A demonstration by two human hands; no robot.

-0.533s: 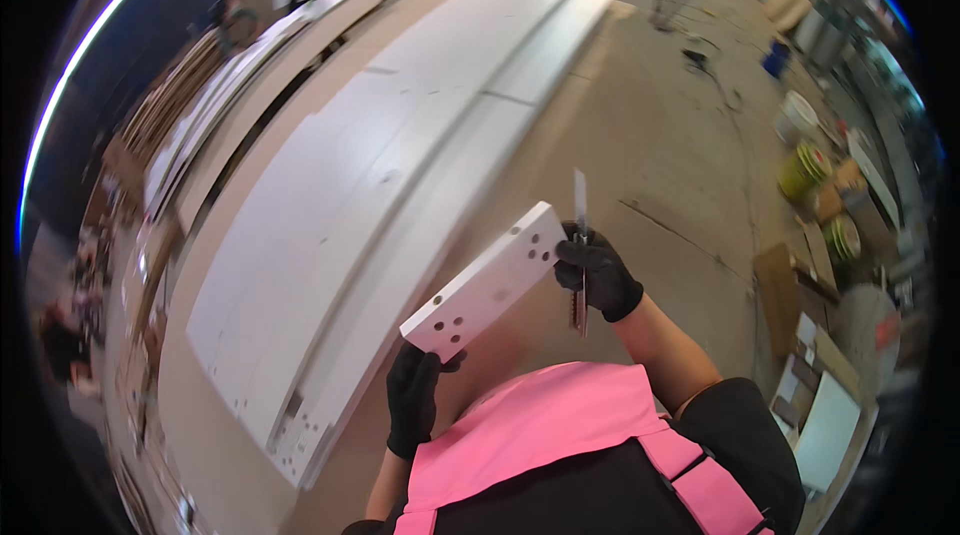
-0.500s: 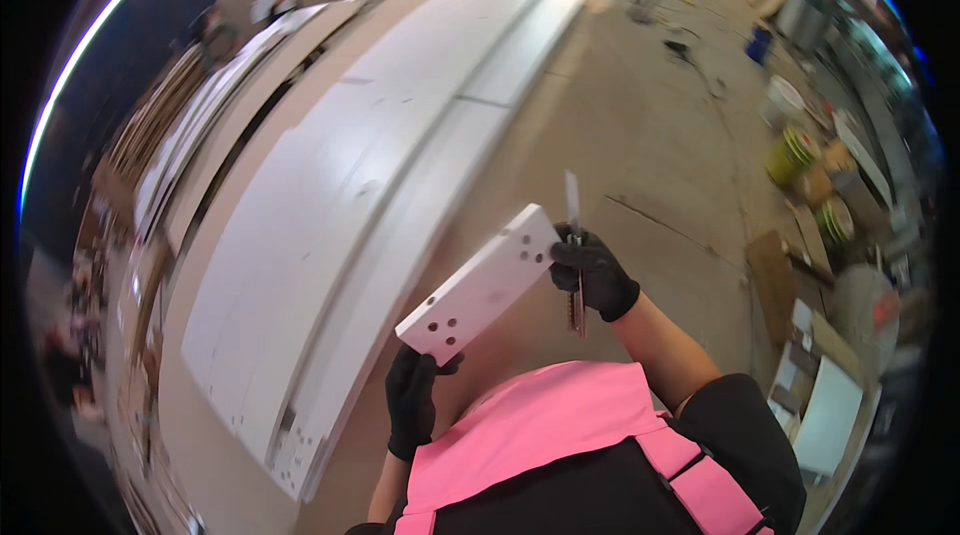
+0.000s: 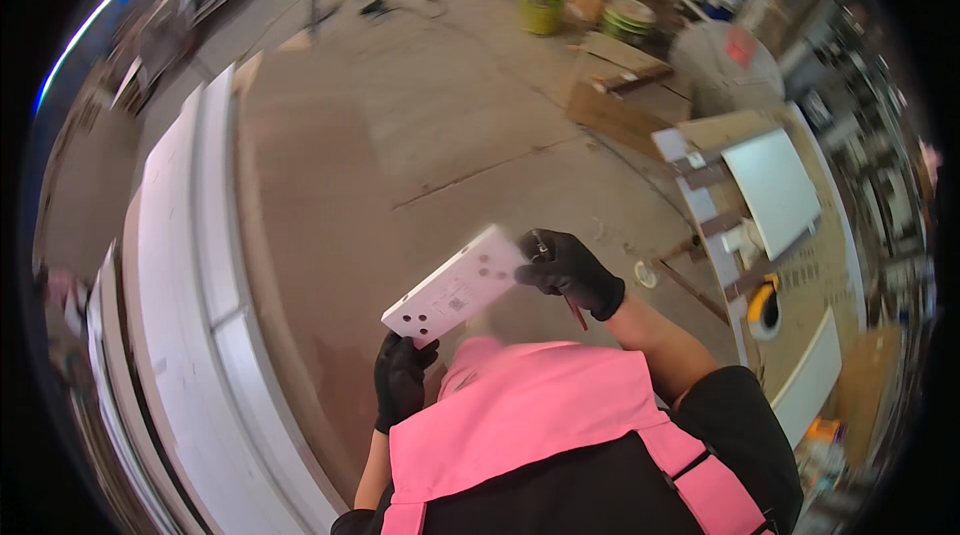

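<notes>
Panel (image 3: 455,287) in the head view is a small white rectangular board, flat and thin, with several dark round holes: some near its lower left end and some near its upper right end. A small grey mark sits near its middle. It is a little below the centre of the frame, held up in the air above a brown floor (image 3: 420,125) and just above the person's pink vest (image 3: 530,425).

The left hand (image 3: 402,380), in a black glove, is closed around the lower left end of the panel, from below. The right hand (image 3: 570,273), also in a black glove, is clenched at the upper right end of the panel and touches its edge. This hand also grips a thin tool (image 3: 575,310); its reddish end comes out below the hand, and a small metal tip shows above the fingers, near the panel corner. What kind of tool it is, I cannot tell.

The long axis of the panel runs diagonally, from the lower left to the upper right of the frame. Its holed face is turned up toward the camera.

At the left of the frame lie long white boards (image 3: 190,335). In the upper part stand green buckets (image 3: 545,3) and cardboard (image 3: 620,85).
</notes>
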